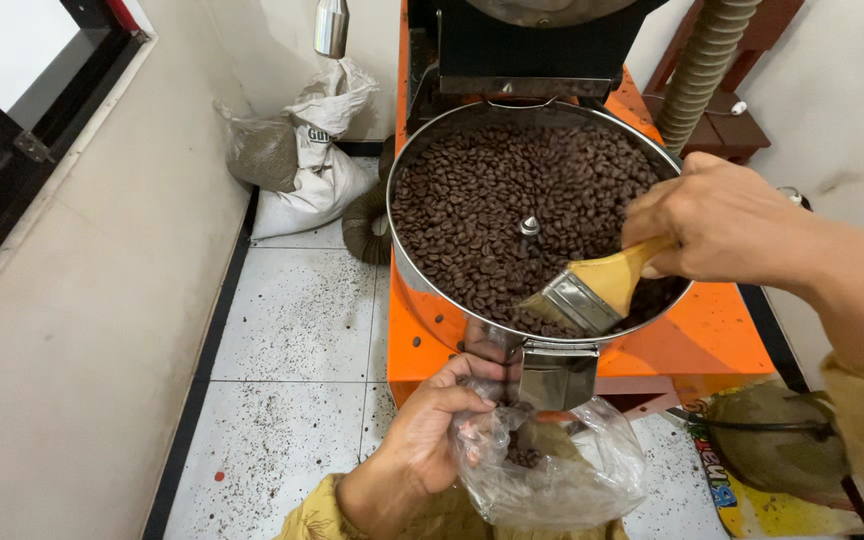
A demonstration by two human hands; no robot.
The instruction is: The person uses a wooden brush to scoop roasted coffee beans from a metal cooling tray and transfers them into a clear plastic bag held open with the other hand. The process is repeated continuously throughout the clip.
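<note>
My right-hand fingers (697,215) pinched the wooden-handled flat paintbrush with metal ferrule (597,290), light and stiff, bristles down at the near rim of the round steel tray of dark roasted coffee beans (512,200). Left-hand fingers (462,385) bunched the mouth of a thin clear plastic bag (562,470) under the steel chute (557,375); limp, slippery, sagging as beans gathered, best held at the neck.

Packaging noted: three items.
Clear plastic bag (552,470) under the metal chute (558,375); white sack (317,170) and grey-brown sack (260,152) in floor corner.
</note>
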